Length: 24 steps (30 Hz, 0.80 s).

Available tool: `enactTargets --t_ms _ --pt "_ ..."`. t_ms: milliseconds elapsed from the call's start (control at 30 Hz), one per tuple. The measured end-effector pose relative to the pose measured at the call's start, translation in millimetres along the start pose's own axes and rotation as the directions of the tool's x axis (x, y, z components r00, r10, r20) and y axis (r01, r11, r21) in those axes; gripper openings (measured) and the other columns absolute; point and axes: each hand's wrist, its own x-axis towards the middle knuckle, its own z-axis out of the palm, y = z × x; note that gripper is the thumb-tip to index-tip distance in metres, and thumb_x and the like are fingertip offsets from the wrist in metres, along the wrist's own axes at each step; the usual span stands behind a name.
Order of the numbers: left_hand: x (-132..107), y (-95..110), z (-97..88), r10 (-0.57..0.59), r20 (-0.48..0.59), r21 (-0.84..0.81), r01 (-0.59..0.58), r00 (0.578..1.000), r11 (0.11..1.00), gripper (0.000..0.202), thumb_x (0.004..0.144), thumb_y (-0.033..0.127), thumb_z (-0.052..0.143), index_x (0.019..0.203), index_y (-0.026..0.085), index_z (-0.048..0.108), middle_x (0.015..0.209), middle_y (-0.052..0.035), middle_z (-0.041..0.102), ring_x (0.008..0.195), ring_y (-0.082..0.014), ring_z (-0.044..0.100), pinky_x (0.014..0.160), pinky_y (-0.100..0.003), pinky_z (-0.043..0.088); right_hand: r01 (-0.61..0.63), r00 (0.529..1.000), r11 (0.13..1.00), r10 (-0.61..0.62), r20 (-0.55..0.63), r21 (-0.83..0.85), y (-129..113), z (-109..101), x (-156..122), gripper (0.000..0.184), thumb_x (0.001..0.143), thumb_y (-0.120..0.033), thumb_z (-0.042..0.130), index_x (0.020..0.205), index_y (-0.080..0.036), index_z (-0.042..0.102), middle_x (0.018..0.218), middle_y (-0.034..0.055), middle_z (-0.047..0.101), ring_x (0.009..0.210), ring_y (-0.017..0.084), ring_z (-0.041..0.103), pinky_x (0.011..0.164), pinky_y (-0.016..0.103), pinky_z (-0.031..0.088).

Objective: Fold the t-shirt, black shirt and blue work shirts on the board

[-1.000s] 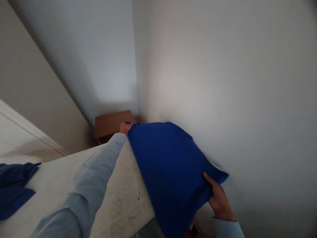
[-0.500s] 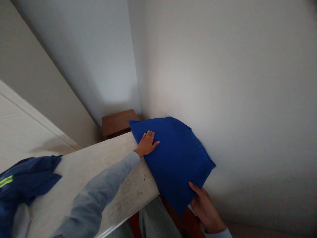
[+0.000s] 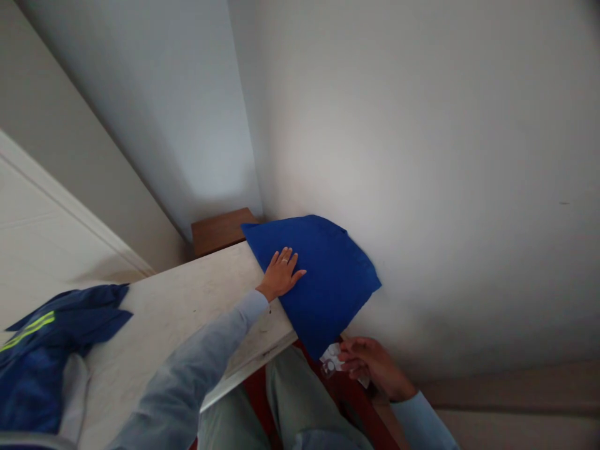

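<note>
Left hand (image 3: 281, 277): palm down, fingers fanned, thumb out to the side, flat on the bright blue flat fabric piece (image 3: 328, 275), center of frame; thin ring (image 3: 284, 260) on one finger. Right hand (image 3: 370, 362), lower right of center: fingers curled at a small, crumpled white and clear scrap (image 3: 331, 359); can't tell if gripped or just behind. Scrap sits by fabric's bottom tip; too small to identify. Fabric lies over the table's end, bottom corner past the edge; part under left hand hidden.

Light blue long sleeves (image 3: 187, 369), both cut off at bottom. Off-white, stained table (image 3: 173, 312) runs to lower left. On it, far left: rumpled navy garment with yellow-green stripes (image 3: 75, 331), cropped by frame; pale patch (image 3: 74, 400) against it, unclear. Grey curved rim (image 3: 37, 439), bottom-left corner, mostly cut off. Grey-green trousers (image 3: 304, 394) bottom center, red seat (image 3: 255, 400) mostly hidden behind. Brown wooden stand (image 3: 218, 231) left of center, partly blocked by table.
</note>
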Motion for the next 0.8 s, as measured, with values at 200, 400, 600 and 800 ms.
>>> enactTargets --t_ms 200,400,600,800 --pt "-29 22 10.0 -0.172 0.063 -0.059 0.175 0.983 0.983 0.08 0.1 0.065 0.03 0.152 0.005 0.043 0.16 -0.0247 0.038 0.151 -0.0384 0.029 0.123 -0.054 0.024 0.491 0.859 0.79 -0.509 0.055 -0.366 -114 18 32 0.055 0.077 -0.064 0.073 0.103 -0.016 0.074 0.094 0.0131 0.079 0.085 0.026 0.075 0.071 0.036 0.059" --pt "-36 20 22.9 -0.205 0.032 -0.108 0.208 0.978 0.972 0.074 0.102 0.059 0.031 0.152 0.006 0.042 0.161 -0.0231 0.037 0.152 -0.0349 0.029 0.125 -0.051 0.023 0.559 0.635 0.027 -0.656 0.407 -0.829 -189 55 154 0.057 0.097 -0.042 0.052 0.146 -0.015 0.053 0.157 0.0161 0.046 0.148 0.028 0.039 0.122 0.047 0.028" --pt "-40 22 29.4 -0.205 0.004 -0.148 0.204 0.979 0.968 0.073 0.102 0.06 0.033 0.153 0.007 0.042 0.161 -0.0221 0.036 0.153 -0.0336 0.028 0.125 -0.053 0.024 0.191 0.801 -0.232 -0.524 0.289 -0.954 -181 22 232 0.064 0.103 -0.044 0.039 0.153 -0.005 0.041 0.16 0.023 0.038 0.151 0.033 0.031 0.122 0.047 0.025" --pt "-44 26 33.4 -0.208 -0.066 -0.183 0.193 0.976 0.964 0.071 0.101 0.058 0.038 0.152 0.009 0.043 0.161 -0.0222 0.037 0.153 -0.0337 0.028 0.124 -0.056 0.026 0.211 0.775 -0.267 -0.541 0.327 -0.94 -196 28 257 0.061 0.104 -0.051 0.032 0.14 -0.008 0.056 0.144 0.0251 0.057 0.14 0.033 0.048 0.115 0.045 0.035"
